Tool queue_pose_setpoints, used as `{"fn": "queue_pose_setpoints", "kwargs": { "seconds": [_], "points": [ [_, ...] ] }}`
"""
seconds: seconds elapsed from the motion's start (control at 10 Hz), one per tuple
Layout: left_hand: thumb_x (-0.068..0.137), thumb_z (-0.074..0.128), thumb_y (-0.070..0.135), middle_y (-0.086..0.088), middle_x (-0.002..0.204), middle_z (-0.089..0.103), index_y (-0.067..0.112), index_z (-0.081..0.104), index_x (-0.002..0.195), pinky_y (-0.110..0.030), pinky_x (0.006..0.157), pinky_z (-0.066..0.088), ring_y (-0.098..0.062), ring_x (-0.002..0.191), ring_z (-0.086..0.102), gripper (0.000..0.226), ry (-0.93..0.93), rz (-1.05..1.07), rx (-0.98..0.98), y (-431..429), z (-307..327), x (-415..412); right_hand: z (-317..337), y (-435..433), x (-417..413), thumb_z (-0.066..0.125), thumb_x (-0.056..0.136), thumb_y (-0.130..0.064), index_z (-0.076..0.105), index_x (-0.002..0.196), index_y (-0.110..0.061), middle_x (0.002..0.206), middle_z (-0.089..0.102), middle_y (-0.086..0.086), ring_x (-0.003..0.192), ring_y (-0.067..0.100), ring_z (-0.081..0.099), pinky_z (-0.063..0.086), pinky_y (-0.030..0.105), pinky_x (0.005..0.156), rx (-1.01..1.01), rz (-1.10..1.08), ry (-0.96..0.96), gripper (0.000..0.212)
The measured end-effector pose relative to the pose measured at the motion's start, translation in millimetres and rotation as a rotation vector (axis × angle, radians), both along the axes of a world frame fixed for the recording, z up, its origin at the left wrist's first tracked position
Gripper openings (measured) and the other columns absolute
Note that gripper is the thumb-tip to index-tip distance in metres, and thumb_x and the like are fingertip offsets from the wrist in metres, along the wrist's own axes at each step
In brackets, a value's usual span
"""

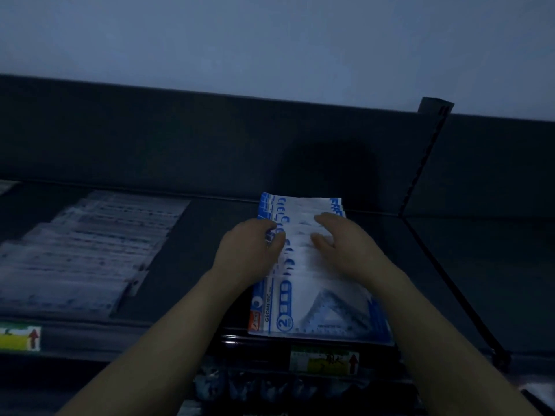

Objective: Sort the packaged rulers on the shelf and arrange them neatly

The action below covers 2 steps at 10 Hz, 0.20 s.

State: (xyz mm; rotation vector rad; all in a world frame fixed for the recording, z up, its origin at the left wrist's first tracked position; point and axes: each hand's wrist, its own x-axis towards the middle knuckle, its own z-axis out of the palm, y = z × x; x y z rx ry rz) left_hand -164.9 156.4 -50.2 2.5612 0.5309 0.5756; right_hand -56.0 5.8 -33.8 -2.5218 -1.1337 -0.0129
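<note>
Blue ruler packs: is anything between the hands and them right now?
Nothing visible. The left hand touches the left edge of the packs, and the right hand lies on top of the row. Whether either hand grips a pack is too blurred to tell.
</note>
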Motion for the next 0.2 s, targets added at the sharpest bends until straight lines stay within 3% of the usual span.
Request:
{"fn": "queue_pose_setpoints", "kwargs": {
  "seconds": [0.1, 0.2],
  "points": [
    [0.095, 0.049, 0.04, 0.001, 0.103, 0.068, 0.019, 0.067, 0.108, -0.027, 0.073, 0.048, -0.016, 0.089, 0.062, 0.031, -0.069, 0.025, 0.032, 16, 4, -7, 3, 18, -7, 0.045, 0.099, -0.033, 0.036, 0.145, -0.014, 0.151, 0.037, 0.003, 0.137, 0.017, 0.034, 0.019, 0.026, 0.113, 0.005, 0.035, -0.053, 0.051],
    [0.093, 0.05, 0.042, 0.004, 0.096, 0.069, 0.02, 0.067, 0.103, -0.03, 0.072, 0.052, -0.016, 0.087, 0.063, 0.03, -0.071, 0.057, 0.025, 37, 5, -16, 6, 36, -17, 0.044, 0.099, -0.034, 0.035, 0.145, -0.014, 0.15, 0.038, 0.002, 0.137, 0.017, 0.035, 0.018, 0.029, 0.115, -0.026, 0.047, -0.065, 0.051]
  ]
}}
